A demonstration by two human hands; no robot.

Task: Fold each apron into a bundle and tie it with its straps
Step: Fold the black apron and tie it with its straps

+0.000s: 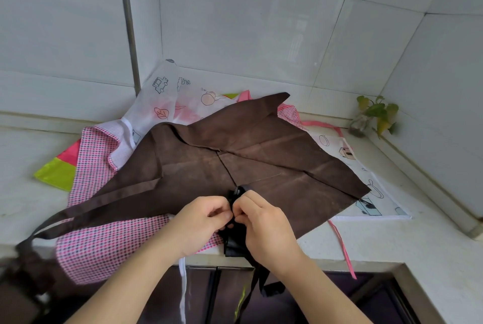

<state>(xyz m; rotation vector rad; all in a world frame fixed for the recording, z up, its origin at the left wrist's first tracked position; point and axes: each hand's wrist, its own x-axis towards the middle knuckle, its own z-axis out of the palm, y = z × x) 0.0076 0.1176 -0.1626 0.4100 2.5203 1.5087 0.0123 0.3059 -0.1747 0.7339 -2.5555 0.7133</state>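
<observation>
Nearest to me, both hands meet at the front edge of the bench (392,240). My left hand (201,221) has its fingers curled in, pinching the black bundle (235,241); my right hand (264,224) does the same from the other side, its grip closed on the same black cloth. Fingertips of the two hands almost touch. The black bundle sits right at the bench edge, partly hidden by the hands, and a black strap (257,282) hangs from it below the edge. A white strap (182,287) also hangs down just left of it.

Just behind the hands lies the brown apron (248,156), spread flat and creased, on top of the pile. Its brown strap (104,206) runs left and off the bench edge. Under it, left and front, a pink checked apron (104,240) droops over the edge. A thin pink strap (342,248) trails over the bench on the right.

Further back, a white printed apron (167,99) with cartoon drawings sticks out behind and to the right of the brown one. A lime and pink cloth (58,169) peeks out far left.

At the back right corner stands a small plant (376,114) in a glass jar, well apart from the pile. Grey tiled wall (248,23) behind.
</observation>
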